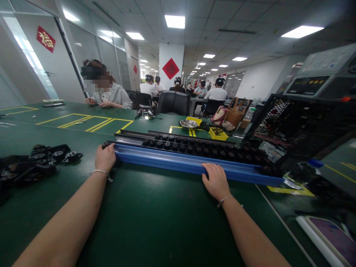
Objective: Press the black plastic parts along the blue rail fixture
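Observation:
A long blue channel-shaped rail (158, 157) lies across the green table in front of me. At its left end, my left hand (105, 159) is closed with fingers and thumb around a small black part (108, 144), partly hidden by the fingers. My right hand (217, 181) grips the near edge of the rail right of its middle, fingers over the top and thumb on the near side. Directly behind the blue rail run dark rails (130, 139) filled with rows of black parts with round metallic centres (191, 147).
More black parts are piled at the left (41, 159). An open computer case (300, 126), a clear bottle with a blue cap (299, 174) and a phone (330, 237) stand or lie at right. Beyond are a metal bowl (188, 124), a yellow tray (218, 134) and a seated person (111, 96).

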Motion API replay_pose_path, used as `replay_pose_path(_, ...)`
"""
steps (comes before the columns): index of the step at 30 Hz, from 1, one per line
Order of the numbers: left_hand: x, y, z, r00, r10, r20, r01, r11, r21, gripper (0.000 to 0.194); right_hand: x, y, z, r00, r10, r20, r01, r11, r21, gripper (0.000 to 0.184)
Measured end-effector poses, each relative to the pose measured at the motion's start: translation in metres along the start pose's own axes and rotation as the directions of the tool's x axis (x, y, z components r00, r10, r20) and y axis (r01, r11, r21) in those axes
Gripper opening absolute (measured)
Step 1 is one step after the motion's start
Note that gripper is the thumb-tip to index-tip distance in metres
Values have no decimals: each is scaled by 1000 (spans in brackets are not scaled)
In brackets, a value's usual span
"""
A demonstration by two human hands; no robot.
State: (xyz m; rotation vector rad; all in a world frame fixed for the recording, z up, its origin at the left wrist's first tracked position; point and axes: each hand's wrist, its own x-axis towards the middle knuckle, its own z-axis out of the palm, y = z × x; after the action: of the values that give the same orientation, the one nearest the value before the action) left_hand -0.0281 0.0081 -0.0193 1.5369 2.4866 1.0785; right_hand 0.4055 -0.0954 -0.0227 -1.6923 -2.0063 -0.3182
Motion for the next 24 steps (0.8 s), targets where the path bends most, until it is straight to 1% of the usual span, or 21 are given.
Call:
replay_pose_path(4, 2, -2, 2, 1000, -9, -20, 8, 998, -59, 49, 0, 0, 2, 1000, 2, -24, -2, 1000, -4, 35)
replay_pose_path(8, 3, -4, 1, 1000, 4, -15, -5, 999, -43, 50, -1, 0, 4, 999, -15, -48, 14, 1000, -14, 35)
replay_pose_path(10, 5, -5, 0, 1000, 25, -8, -25, 1000, -11, 50, -1, 0, 5, 998, -20, -62, 19, 1000, -22, 35)
replay_pose_path(14, 7, -7, 0, 993, 118, 17, -119, 990, 80, 51, -2, 0, 6, 997, -22, -75, 20, 1000, -24, 35)
replay_pose_path(18, 12, -7, 1, 994, 107, 17, -109, 984, 140, 53, -2, 0, 7, 996, -19, -84, 17, 999, -27, 35)
replay_pose_path(20, 16, -9, -1, 992, 121, 34, -126, 971, 205, 53, -2, 0, 7, 996, -18, -87, 16, 999, -28, 35)
replay_pose_path(22, 21, -13, -7, 990, 128, 64, -141, 951, 276, 54, -2, 0, 7, 996, -14, -87, 11, 1000, -29, 35)
replay_pose_path(24, 25, -21, -19, 986, 137, 90, -158, 941, 298, 51, -2, 0, 7, 996, -6, -89, 3, 1000, -29, 34)
